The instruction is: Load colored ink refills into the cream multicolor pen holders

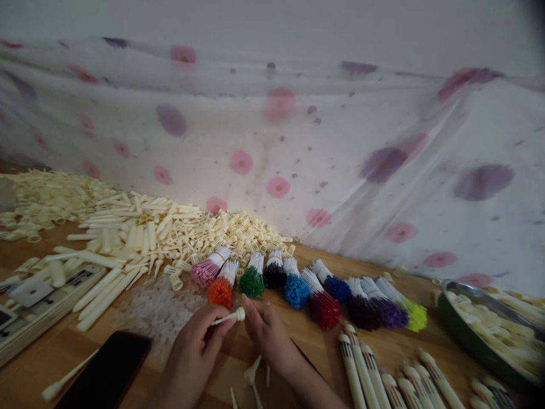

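Observation:
My left hand is closed on a small cream plastic pen part, its thin stem between thumb and fingers and its ribbed head pointing right. Right beside that head is my right hand, fingers curled together; whatever they pinch is hidden. Beyond both hands lie bundles of pen refills with white stems, among them an orange bundle, a green bundle and a red bundle. Below my hands, similar stemmed parts rest on the wooden table.
Cream pen barrels and small fittings are heaped at the back left. Clear plastic pieces, a black phone and a power strip lie left. Assembled multicolour pens and a green bowl are right.

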